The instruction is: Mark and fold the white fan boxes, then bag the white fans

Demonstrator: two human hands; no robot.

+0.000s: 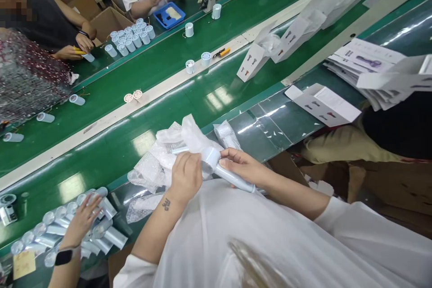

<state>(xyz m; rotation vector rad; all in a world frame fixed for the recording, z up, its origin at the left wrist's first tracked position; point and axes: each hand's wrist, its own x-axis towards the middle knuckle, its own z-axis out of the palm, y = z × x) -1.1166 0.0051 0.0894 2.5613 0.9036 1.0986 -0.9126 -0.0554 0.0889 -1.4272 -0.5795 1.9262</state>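
My right hand (243,167) is wrapped round the handle of a pale blue handheld device (236,179) with a round head, thumb near its neck. Curled fingers of my left hand (186,174) press at the left edge of that head; the thumb is hidden. Just beyond my hands lies a heap of bubble-wrap bags (158,157) with a white plastic bag (194,132) on top. Part of another pale blue piece (180,149) shows among the bags. A wrapped item (227,134) lies to the right of the heap.
At lower left, another person's hand (84,216) reaches over rows of wrapped devices (47,234). Green conveyor belts (111,139) run past a pale divider rail (101,119). Open white boxes (329,105) and flat cartons (367,56) stand right. Blue cups (130,45) stand near two co-workers opposite.
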